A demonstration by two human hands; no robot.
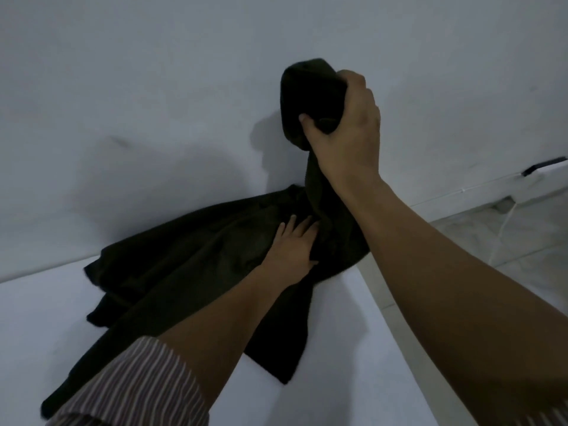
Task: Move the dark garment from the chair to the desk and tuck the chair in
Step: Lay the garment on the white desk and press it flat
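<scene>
The dark garment (190,259) lies spread over the white desk (322,348), against the wall. My right hand (344,130) is raised above the desk and is shut on a bunched end of the garment, which hangs down from my fist to the rest of the cloth. My left hand (292,244) lies flat on the garment with its fingers apart, pressing the cloth onto the desk near its right edge. The chair is not in view.
A plain pale wall (153,103) rises right behind the desk. To the right of the desk's edge lies a light tiled floor (507,241), with a thin white cable and a small dark object (544,166) at the wall's foot.
</scene>
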